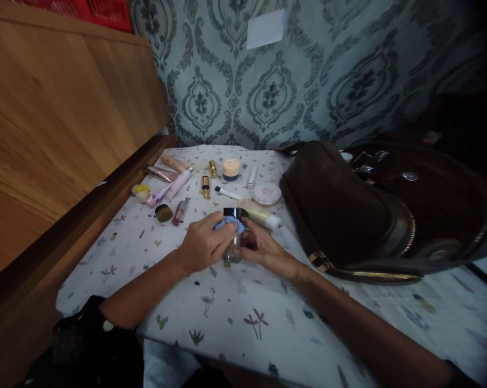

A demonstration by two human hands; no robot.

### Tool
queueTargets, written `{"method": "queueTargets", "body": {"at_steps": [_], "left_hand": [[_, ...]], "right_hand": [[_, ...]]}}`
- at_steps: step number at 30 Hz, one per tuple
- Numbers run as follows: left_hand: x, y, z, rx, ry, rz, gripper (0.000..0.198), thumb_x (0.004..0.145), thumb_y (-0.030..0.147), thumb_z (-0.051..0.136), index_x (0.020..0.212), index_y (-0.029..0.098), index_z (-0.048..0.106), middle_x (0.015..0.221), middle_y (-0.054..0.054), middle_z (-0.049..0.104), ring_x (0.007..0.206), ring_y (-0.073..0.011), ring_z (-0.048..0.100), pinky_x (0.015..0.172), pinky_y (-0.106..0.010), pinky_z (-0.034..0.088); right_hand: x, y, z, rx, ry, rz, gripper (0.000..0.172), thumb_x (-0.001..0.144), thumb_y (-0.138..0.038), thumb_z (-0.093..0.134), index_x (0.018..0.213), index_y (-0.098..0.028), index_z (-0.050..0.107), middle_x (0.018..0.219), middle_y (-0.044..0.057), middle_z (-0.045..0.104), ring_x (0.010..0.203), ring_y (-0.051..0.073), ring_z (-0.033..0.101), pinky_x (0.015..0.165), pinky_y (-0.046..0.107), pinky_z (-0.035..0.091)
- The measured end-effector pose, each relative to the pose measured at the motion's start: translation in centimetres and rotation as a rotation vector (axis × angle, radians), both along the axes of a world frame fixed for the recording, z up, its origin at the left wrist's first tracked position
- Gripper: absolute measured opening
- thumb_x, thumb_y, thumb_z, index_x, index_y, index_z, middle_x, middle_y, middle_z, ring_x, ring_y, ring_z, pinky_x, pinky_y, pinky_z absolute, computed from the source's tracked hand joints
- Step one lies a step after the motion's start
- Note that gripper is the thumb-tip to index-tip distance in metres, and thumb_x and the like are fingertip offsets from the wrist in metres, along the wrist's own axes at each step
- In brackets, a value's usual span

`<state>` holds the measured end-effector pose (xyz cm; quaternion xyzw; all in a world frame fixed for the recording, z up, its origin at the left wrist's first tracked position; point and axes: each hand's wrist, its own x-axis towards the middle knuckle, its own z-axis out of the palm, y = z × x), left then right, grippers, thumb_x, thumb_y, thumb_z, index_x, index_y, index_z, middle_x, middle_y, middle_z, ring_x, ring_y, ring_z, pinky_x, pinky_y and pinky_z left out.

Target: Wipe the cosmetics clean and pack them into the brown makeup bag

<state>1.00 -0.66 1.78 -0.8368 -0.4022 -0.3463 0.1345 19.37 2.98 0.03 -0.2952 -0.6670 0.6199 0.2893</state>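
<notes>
Between my hands stands a small clear bottle [232,252] with a black cap [233,212], just over the patterned cloth. My left hand [203,242] is closed on a blue cloth [228,221], pressing it against the upper part of the bottle. From the other side, my right hand [263,246] wraps its fingers round the bottle's side. Right behind the bottle lies a beige tube [257,214] with a white cap. To the left are a pinkish-red lip gloss tube [180,212] and a dark round brush [163,213]. Fingers hide part of the bottle.
A large brown leather bag [348,215] fills the right side. Farther back lie a round compact [266,194], a peach-lidded jar [231,169], gold lipstick pieces [205,186] and several tubes [178,184]. A wooden cabinet [74,91] borders the left, and a papered wall [235,81] the back.
</notes>
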Motion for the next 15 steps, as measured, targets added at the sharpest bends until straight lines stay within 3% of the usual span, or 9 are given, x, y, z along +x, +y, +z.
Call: {"method": "queueTargets", "body": {"at_steps": [7, 11, 15], "left_hand": [[-0.3, -0.8, -0.2, -0.098, 0.096, -0.147, 0.021, 0.100, 0.026, 0.045, 0.092, 0.018, 0.064, 0.081, -0.003, 0.054, 0.071, -0.0132, 0.053, 0.061, -0.023, 0.045], [-0.4, -2.2, -0.9, -0.136, 0.206, -0.213, 0.024, 0.100, 0.022, 0.044, 0.086, 0.017, 0.064, 0.080, -0.003, 0.053, 0.070, -0.0132, 0.052, 0.057, -0.023, 0.040], [-1.4, -2.5, -0.6, -0.420, 0.113, -0.381, 0.019, 0.099, 0.024, 0.049, 0.094, 0.017, 0.066, 0.084, -0.004, 0.059, 0.076, -0.0142, 0.057, 0.066, -0.024, 0.046]], "right_hand": [[0.4, 0.7, -0.6, -0.126, 0.137, -0.059, 0.046, 0.087, -0.064, 0.053, 0.098, -0.020, 0.051, 0.065, -0.005, 0.048, 0.049, 0.009, 0.042, 0.043, 0.022, 0.031], [0.3, 0.5, 0.1, -0.091, 0.062, -0.062, 0.049, 0.082, -0.058, 0.068, 0.109, -0.020, 0.052, 0.059, -0.009, 0.045, 0.046, 0.008, 0.038, 0.041, 0.020, 0.028], [0.1, 0.4, 0.3, -0.091, 0.125, -0.053, 0.051, 0.075, -0.054, 0.077, 0.106, -0.019, 0.056, 0.071, -0.005, 0.053, 0.050, 0.006, 0.039, 0.043, 0.020, 0.032]]}}
